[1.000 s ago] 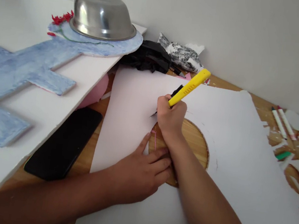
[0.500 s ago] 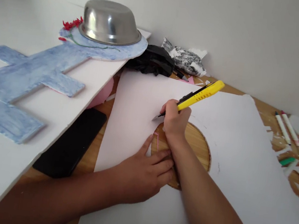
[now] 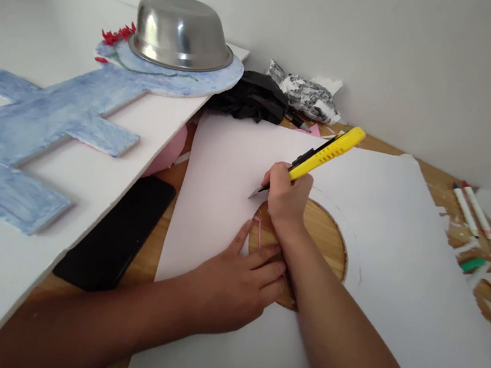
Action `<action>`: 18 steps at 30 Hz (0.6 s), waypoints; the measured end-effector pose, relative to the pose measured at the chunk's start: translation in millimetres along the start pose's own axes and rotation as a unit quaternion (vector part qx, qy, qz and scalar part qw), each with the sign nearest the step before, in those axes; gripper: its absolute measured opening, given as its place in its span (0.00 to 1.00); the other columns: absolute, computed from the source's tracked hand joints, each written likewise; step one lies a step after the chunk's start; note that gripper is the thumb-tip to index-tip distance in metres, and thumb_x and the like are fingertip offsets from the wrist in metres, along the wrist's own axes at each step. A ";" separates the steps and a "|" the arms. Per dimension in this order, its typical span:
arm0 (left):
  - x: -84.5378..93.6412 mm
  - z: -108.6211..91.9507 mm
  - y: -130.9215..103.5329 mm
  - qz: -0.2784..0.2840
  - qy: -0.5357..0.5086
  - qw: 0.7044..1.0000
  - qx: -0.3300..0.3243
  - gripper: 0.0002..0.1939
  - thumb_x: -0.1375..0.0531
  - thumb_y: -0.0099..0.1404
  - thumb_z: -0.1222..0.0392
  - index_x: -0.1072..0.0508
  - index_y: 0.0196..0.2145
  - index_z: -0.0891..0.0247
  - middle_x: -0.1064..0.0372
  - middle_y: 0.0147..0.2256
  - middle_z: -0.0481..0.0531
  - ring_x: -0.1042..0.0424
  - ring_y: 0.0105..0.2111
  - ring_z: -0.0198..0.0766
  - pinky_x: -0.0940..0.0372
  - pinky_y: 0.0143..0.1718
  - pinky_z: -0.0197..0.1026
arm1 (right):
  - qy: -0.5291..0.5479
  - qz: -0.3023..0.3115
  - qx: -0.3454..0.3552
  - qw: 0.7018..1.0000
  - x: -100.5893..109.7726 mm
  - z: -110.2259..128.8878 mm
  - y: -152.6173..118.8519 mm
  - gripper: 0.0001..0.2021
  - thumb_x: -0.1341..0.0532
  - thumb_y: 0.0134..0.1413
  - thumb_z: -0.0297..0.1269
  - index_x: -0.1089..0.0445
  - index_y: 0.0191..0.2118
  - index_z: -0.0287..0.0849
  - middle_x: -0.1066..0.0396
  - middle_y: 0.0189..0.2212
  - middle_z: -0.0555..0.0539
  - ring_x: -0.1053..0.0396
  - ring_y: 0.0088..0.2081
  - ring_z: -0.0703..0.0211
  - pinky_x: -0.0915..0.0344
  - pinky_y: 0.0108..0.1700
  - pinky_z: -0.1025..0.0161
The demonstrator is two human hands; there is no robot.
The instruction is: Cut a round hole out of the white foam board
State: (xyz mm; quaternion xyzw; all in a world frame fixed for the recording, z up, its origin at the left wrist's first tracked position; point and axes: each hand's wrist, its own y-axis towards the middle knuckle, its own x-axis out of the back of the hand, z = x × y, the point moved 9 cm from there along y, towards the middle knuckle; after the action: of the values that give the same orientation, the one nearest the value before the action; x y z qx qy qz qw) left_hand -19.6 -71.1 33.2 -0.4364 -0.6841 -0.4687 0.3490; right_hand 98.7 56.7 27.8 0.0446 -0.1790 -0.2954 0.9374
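Observation:
A large white board [image 3: 226, 157] lies on the wooden table, with a round hole cut in it that shows the wood below. My right hand [image 3: 288, 195] grips a yellow utility knife [image 3: 328, 153], its blade pointing left and down at the board just beyond the hole's upper left edge. Whether the tip touches the surface I cannot tell. My left hand [image 3: 244, 283] lies flat with fingers spread across the hole's lower left edge, partly under my right forearm. A thin pink strip [image 3: 260, 231] shows inside the hole. Faint pencil marks [image 3: 360, 274] run outside its right side.
At left, a raised white panel [image 3: 89, 200] carries a blue-painted cutout [image 3: 50, 116] and an upturned metal bowl [image 3: 184, 34]. A black phone-like slab [image 3: 119, 234] lies beneath its edge. Markers [image 3: 466, 207] and scraps litter the right; a black plastic bag [image 3: 252, 97] sits behind.
The knife and my right hand have shifted very slightly left. My left hand stays in place.

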 end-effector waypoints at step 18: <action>2.1 -1.3 0.6 0.000 0.002 1.000 -0.001 0.16 0.49 0.70 0.66 0.29 0.52 0.67 0.30 0.54 0.56 0.41 0.62 0.49 0.69 0.69 0.70 | 0.015 0.025 0.031 0.999 -5.4 7.6 -6.7 0.14 0.46 0.49 0.33 0.42 0.14 0.45 0.44 0.12 0.53 0.41 0.20 0.64 0.44 0.22 0.66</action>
State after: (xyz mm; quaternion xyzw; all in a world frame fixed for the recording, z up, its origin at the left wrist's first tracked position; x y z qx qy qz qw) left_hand -19.7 -71.7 35.7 -0.4357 -0.6832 -0.4703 0.3497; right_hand 88.2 54.4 31.9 0.0737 -0.1746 -0.2656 0.9453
